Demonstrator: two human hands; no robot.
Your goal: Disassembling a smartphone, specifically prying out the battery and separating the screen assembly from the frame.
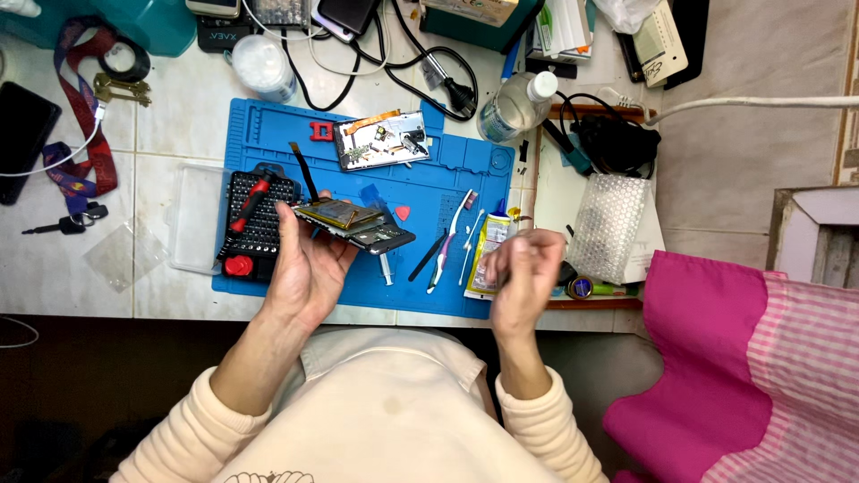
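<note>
My left hand holds an opened phone above the blue repair mat; the phone's back is off and a gold battery shows on top. My right hand hovers at the mat's right edge, over a small yellow packet, with its fingers curled together; I cannot tell if something tiny sits between them. On the mat beyond the phone lies a separate phone part with circuit boards. A toothbrush, a black spudger and a red pick lie between my hands.
A screwdriver bit set with a red-handled driver sits at the mat's left. A clear bottle, cables, keys, a lanyard, bubble wrap and a dark phone crowd the white table. Pink cloth hangs at right.
</note>
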